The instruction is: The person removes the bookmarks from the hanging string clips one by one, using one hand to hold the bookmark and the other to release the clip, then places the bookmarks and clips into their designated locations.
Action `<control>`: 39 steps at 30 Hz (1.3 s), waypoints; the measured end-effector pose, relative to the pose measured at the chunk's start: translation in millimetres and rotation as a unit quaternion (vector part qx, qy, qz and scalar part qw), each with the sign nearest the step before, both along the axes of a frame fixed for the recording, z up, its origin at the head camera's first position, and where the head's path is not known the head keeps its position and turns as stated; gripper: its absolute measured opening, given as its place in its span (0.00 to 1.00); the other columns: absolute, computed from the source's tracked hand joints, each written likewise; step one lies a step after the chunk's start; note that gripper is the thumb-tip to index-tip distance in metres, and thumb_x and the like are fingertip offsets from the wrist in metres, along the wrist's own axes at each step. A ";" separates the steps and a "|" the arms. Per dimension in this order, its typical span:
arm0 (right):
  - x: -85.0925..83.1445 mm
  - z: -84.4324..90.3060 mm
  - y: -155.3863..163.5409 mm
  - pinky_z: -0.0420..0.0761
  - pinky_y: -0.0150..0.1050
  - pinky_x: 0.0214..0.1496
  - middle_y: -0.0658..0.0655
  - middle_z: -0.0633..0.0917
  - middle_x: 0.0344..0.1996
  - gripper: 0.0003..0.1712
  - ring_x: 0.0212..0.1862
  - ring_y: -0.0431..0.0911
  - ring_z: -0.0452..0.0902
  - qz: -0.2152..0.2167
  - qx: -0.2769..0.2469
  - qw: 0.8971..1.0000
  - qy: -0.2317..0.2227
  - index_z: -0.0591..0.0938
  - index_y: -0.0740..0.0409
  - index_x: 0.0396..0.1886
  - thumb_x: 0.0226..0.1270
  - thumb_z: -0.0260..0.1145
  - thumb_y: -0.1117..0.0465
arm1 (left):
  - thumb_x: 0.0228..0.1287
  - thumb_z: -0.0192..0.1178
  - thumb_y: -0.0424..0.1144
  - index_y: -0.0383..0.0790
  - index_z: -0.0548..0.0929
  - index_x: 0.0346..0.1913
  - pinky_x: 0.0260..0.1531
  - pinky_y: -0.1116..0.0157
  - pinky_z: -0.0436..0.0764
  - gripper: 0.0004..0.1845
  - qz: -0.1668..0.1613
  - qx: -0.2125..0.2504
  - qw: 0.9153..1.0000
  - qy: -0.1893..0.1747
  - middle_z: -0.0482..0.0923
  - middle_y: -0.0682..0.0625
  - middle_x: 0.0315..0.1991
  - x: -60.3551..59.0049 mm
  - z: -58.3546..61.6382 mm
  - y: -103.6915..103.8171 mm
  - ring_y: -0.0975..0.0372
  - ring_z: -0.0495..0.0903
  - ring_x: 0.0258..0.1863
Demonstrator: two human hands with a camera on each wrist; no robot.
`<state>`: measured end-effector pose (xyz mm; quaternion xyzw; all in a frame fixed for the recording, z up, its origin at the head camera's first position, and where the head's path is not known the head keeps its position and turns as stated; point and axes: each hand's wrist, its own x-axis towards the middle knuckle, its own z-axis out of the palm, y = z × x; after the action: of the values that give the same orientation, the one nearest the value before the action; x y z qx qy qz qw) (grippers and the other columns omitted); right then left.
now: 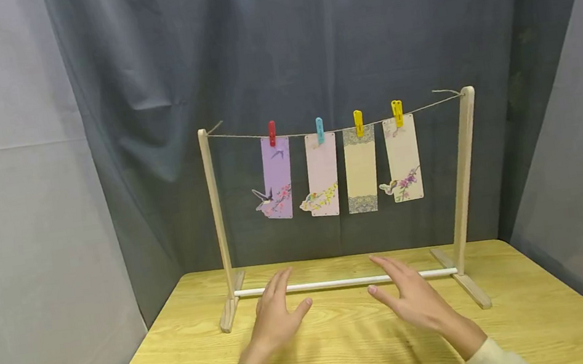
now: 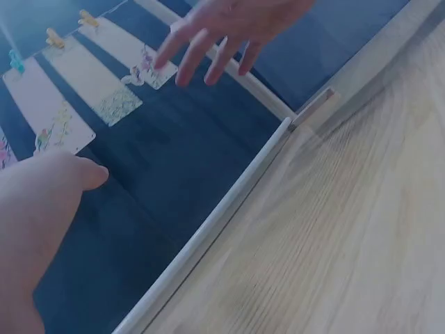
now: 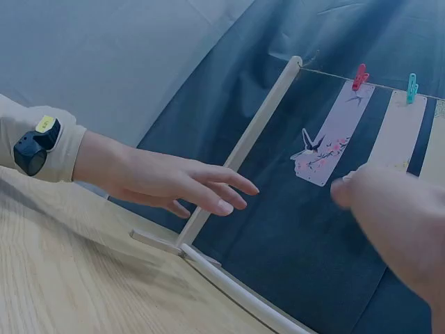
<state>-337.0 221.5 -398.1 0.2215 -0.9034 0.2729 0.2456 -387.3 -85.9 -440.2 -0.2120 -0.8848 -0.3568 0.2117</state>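
A wooden rack [image 1: 216,217] stands on the table with a string [image 1: 340,128] across its top. Several paper bookmarks hang from it by small pegs: a purple one [image 1: 276,178] under a red peg [image 1: 272,132], a pink one [image 1: 323,174] under a blue peg [image 1: 320,129], a cream one [image 1: 360,169] under a yellow peg [image 1: 358,122], and another [image 1: 403,158] under a yellow peg [image 1: 397,112]. My left hand [image 1: 275,316] and right hand [image 1: 410,293] hover open over the table, holding nothing, just in front of the rack's white bottom rod [image 1: 339,283].
The light wooden table [image 1: 349,354] stretches toward me in front of the rack. A dark grey cloth [image 1: 306,49] hangs behind the rack, with lighter grey walls [image 1: 11,215] at both sides. The rack's feet [image 1: 228,314] stick forward on the tabletop.
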 end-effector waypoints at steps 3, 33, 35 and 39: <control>-1.3 3.1 0.7 0.64 0.76 0.64 0.65 0.69 0.74 0.35 0.71 0.69 0.65 0.029 -0.042 0.999 0.013 0.65 0.52 0.80 0.80 0.60 0.46 | 0.72 0.64 0.55 0.45 0.61 0.80 0.67 0.36 0.64 0.41 -0.031 0.049 0.998 -0.012 0.58 0.40 0.78 -5.6 0.1 -2.2 0.41 0.60 0.75; -22.2 89.5 10.7 0.78 0.52 0.59 0.63 0.76 0.66 0.28 0.63 0.62 0.75 0.182 -0.227 0.952 -0.098 0.66 0.55 0.78 0.86 0.51 0.52 | 0.65 0.74 0.44 0.42 0.60 0.78 0.64 0.44 0.73 0.44 -0.041 0.320 0.936 -0.142 0.66 0.35 0.71 -91.5 58.9 -37.6 0.40 0.67 0.69; -25.8 100.1 9.9 0.79 0.52 0.59 0.63 0.76 0.65 0.29 0.62 0.62 0.75 0.185 -0.237 0.948 -0.104 0.65 0.55 0.79 0.86 0.53 0.51 | 0.64 0.75 0.44 0.43 0.60 0.78 0.64 0.44 0.73 0.45 -0.034 0.330 0.933 -0.142 0.67 0.35 0.70 -95.7 62.3 -38.8 0.40 0.68 0.69; -34.3 117.5 4.4 0.79 0.45 0.57 0.62 0.77 0.65 0.31 0.60 0.59 0.76 0.189 -0.256 0.941 -0.111 0.65 0.54 0.79 0.84 0.55 0.49 | 0.64 0.75 0.43 0.43 0.59 0.78 0.64 0.45 0.72 0.45 -0.027 0.336 0.930 -0.147 0.67 0.36 0.70 -100.4 67.5 -39.9 0.43 0.69 0.68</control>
<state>-371.3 225.8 -280.7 0.2864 -0.7662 0.5590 0.1357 -487.6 -125.7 -372.6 -0.0973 -0.7285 -0.6659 0.1286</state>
